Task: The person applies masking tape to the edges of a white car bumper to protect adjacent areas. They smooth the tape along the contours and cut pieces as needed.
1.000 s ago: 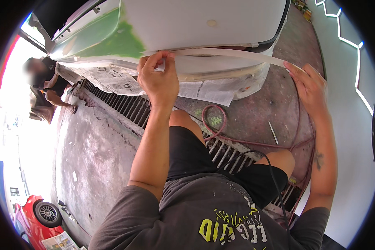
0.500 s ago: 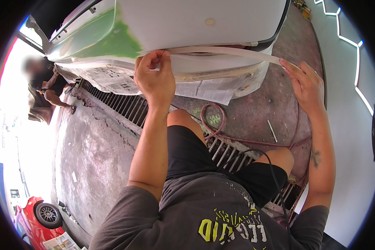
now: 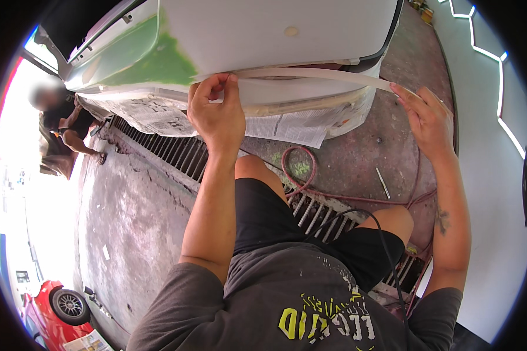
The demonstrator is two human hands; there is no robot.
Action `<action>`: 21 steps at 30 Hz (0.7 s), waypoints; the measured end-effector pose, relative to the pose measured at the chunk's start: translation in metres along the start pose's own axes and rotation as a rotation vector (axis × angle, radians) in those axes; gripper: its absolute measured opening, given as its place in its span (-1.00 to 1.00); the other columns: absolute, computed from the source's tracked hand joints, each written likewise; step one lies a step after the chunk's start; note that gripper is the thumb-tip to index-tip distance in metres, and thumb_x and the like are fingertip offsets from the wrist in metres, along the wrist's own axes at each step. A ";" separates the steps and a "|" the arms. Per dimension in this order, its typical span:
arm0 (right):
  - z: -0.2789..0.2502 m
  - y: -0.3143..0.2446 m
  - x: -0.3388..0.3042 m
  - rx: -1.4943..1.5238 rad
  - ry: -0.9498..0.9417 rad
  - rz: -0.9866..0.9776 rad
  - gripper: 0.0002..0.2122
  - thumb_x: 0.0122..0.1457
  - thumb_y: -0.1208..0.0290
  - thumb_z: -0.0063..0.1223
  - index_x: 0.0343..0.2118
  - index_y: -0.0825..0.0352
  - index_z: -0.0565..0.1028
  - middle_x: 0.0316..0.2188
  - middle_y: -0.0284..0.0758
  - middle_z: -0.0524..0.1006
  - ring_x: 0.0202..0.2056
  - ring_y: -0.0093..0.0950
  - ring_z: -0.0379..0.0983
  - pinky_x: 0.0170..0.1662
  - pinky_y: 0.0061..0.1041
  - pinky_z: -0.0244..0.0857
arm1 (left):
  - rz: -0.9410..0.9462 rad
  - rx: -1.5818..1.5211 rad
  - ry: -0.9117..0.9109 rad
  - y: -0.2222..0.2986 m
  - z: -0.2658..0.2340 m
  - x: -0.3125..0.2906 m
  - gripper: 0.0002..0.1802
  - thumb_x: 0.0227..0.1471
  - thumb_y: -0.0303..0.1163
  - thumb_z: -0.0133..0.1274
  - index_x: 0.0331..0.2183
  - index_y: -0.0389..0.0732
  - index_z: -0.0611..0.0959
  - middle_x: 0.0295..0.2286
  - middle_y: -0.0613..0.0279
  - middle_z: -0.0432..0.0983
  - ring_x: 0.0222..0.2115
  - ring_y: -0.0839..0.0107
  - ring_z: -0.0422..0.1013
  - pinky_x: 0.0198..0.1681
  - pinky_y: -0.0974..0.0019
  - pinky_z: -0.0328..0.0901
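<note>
Item: masking tape [image 3: 310, 74], one strip, pale cream, stretched taut across the lower edge of a white car panel [image 3: 275, 35] with one green primer patch [image 3: 158, 64]. Position: runs from the left hand [image 3: 216, 114] at the panel's lower edge, rightward and slightly down to the right hand [image 3: 428, 120], hanging clear of the panel over most of its length. Grip, left: thumb and forefinger pinched shut on the tape's end, pressing it at the panel edge, other fingers curled. Grip, right: fingers loosely extended, tape passing over the fingertips; whether thumb and finger close on it, or whether a roll sits behind the palm, cannot be told from this angle. Handling, judged: very light, thin, limp unless kept under tension; sticky on one face, so liable to fold onto itself or grab the panel early; tears easily if jerked. Best held by the ends only, pinched at the edges, kept tight between both hands. Other stock: newspaper [image 3: 287, 126], several sheets, masking the sill under the panel; red hose [image 3: 310, 175], one, looped on the floor; black cable [image 3: 386, 251], one, crossing the lap; floor grate [image 3: 170, 152], one long run; small pale stick [image 3: 383, 183], one, on the concrete. One other person [image 3: 64, 123] crouches well apart at left.
</note>
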State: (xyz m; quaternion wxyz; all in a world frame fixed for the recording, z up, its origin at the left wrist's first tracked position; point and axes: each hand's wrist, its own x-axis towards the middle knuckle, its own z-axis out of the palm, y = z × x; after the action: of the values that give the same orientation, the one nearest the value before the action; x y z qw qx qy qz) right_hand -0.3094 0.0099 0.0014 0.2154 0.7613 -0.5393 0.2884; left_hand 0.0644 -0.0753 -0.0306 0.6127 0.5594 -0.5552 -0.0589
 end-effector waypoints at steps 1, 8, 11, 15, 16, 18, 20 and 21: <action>0.000 -0.001 0.001 -0.002 0.007 -0.003 -0.66 0.27 0.36 0.29 0.08 -0.14 0.70 -0.52 -0.39 0.37 -0.49 -0.38 0.42 -0.37 -0.32 0.37 | -0.002 -0.014 0.003 -0.001 0.000 0.000 -0.86 0.11 -0.35 0.36 -0.34 -0.22 0.81 -0.42 0.37 0.50 -0.39 0.49 0.37 -0.21 0.30 0.32; 0.000 0.000 0.004 -0.058 -0.010 0.001 -0.70 0.31 0.30 0.24 0.08 -0.15 0.71 -0.52 -0.39 0.37 -0.48 -0.36 0.43 -0.38 -0.31 0.37 | 0.000 -0.028 0.032 -0.001 0.002 0.000 -0.85 0.11 -0.35 0.39 -0.35 -0.24 0.81 -0.42 0.37 0.51 -0.40 0.51 0.37 -0.23 0.33 0.33; 0.000 -0.001 0.005 -0.061 -0.016 0.014 -0.71 0.32 0.28 0.23 0.08 -0.15 0.71 -0.51 -0.39 0.37 -0.48 -0.36 0.43 -0.38 -0.30 0.37 | 0.038 -0.042 0.069 -0.006 0.005 0.001 -0.82 0.09 -0.35 0.42 -0.35 -0.26 0.80 -0.46 0.39 0.51 -0.43 0.56 0.36 -0.29 0.37 0.32; -0.001 -0.003 0.005 -0.059 -0.018 0.024 -0.71 0.33 0.29 0.22 0.08 -0.15 0.71 -0.51 -0.39 0.37 -0.48 -0.36 0.44 -0.38 -0.29 0.37 | -0.133 -0.148 0.046 -0.004 -0.004 0.005 -0.81 0.05 -0.37 0.46 -0.38 -0.23 0.76 -0.57 0.45 0.47 -0.53 0.60 0.33 -0.39 0.40 0.28; -0.001 -0.004 0.005 -0.056 -0.015 0.024 -0.71 0.33 0.29 0.22 0.08 -0.15 0.71 -0.51 -0.39 0.37 -0.48 -0.36 0.44 -0.38 -0.30 0.37 | -0.123 -0.162 0.063 -0.008 -0.007 0.006 -0.80 0.05 -0.36 0.47 -0.39 -0.23 0.76 -0.59 0.48 0.44 -0.55 0.62 0.30 -0.42 0.42 0.25; -0.001 -0.004 0.004 -0.065 -0.016 0.027 -0.71 0.33 0.29 0.22 0.08 -0.14 0.71 -0.51 -0.39 0.36 -0.48 -0.37 0.43 -0.38 -0.30 0.37 | -0.101 -0.192 0.097 -0.016 -0.013 0.012 -0.77 0.05 -0.34 0.49 -0.40 -0.23 0.74 -0.63 0.54 0.39 -0.58 0.67 0.24 -0.47 0.47 0.19; -0.001 -0.004 0.004 -0.069 -0.014 0.027 -0.71 0.33 0.30 0.21 0.08 -0.14 0.71 -0.51 -0.39 0.36 -0.48 -0.37 0.43 -0.38 -0.30 0.37 | -0.108 -0.166 0.096 -0.021 -0.023 0.012 -0.76 0.07 -0.33 0.49 -0.39 -0.24 0.74 -0.60 0.53 0.41 -0.57 0.69 0.24 -0.46 0.51 0.18; 0.000 -0.005 0.004 -0.068 -0.010 0.026 -0.71 0.33 0.29 0.21 0.08 -0.14 0.71 -0.52 -0.39 0.36 -0.48 -0.37 0.43 -0.38 -0.30 0.37 | -0.098 -0.157 0.093 -0.024 -0.027 0.011 -0.76 0.08 -0.34 0.48 -0.37 -0.25 0.74 -0.59 0.53 0.41 -0.56 0.71 0.25 -0.46 0.54 0.18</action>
State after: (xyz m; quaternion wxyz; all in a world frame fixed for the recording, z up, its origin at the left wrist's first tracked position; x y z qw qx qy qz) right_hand -0.3040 0.0086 0.0045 0.2344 0.7479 -0.5598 0.2688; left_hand 0.1020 -0.0749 -0.0355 0.6760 0.5384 -0.4917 -0.1061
